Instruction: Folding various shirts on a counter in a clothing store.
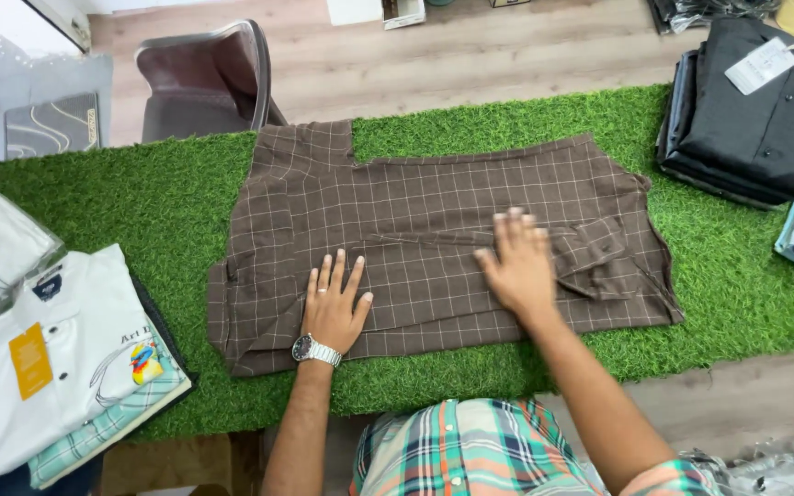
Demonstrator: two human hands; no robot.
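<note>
Keep your left hand (334,308) flat, fingers spread, pinning the brown checked shirt (434,234) near its near edge, while your open right hand (518,266) smooths rightward.

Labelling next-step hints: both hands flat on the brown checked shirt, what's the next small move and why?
Probably sweep the right hand rightward over the bunched sleeve: the brown checked shirt lies flat elsewhere, and the left hand already pins its lower edge on the green turf mat.

A silver wristwatch (315,350), a finger ring (322,290), and a green-orange plaid shirt (470,450).
</note>
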